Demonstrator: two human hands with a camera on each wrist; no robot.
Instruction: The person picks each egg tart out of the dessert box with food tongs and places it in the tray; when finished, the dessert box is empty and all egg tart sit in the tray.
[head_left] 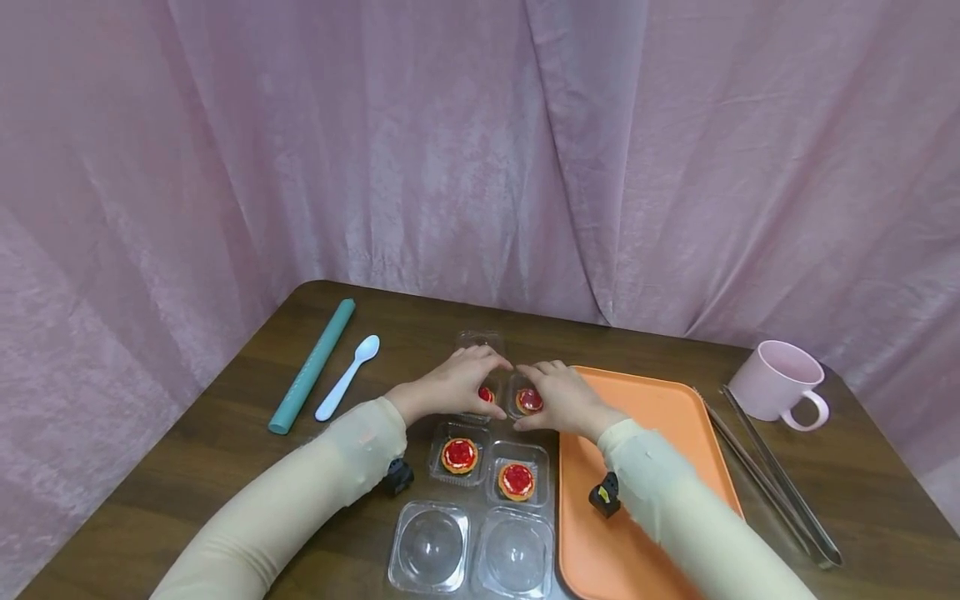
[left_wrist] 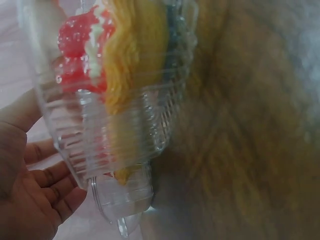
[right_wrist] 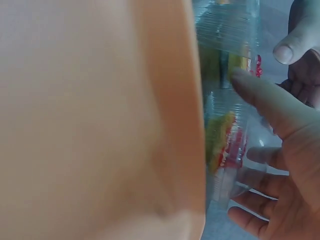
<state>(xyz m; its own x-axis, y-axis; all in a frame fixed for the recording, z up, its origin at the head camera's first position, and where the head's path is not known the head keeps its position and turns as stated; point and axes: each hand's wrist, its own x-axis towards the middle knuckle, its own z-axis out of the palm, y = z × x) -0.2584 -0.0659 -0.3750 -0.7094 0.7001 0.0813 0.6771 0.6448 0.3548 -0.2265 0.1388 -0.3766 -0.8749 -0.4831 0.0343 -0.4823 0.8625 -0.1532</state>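
Left hand [head_left: 453,383]: thumb and fingers spread in a loose arch over the back-left tart [head_left: 486,395] in its clear box; no grip shows, and contact cannot be told.
Right hand [head_left: 566,400]: thumb and fingers parted widely around the back-right tart [head_left: 529,401], also boxed; whether they touch the plastic cannot be told.
Between the hands: a narrow gap, fingertips nearly meeting.
Nearer tarts: a left one [head_left: 459,456] and a right one [head_left: 517,482], each red-topped in a clear box.
Clear lids: a left lid [head_left: 429,547] and a right lid [head_left: 515,552] lie hollow on the person's side of these.
Orange tray [head_left: 645,396]: just right of the boxes, under the right forearm; its edge blocks much of the right wrist view.
Right side: metal tongs [head_left: 787,487] beside the tray, a pink mug [head_left: 768,383] beyond.
Left side: a pale spoon [head_left: 348,377], then a teal tube [head_left: 312,367], well apart from the boxes.
Underneath and behind: brown table [head_left: 225,450], pink curtain [head_left: 420,150].
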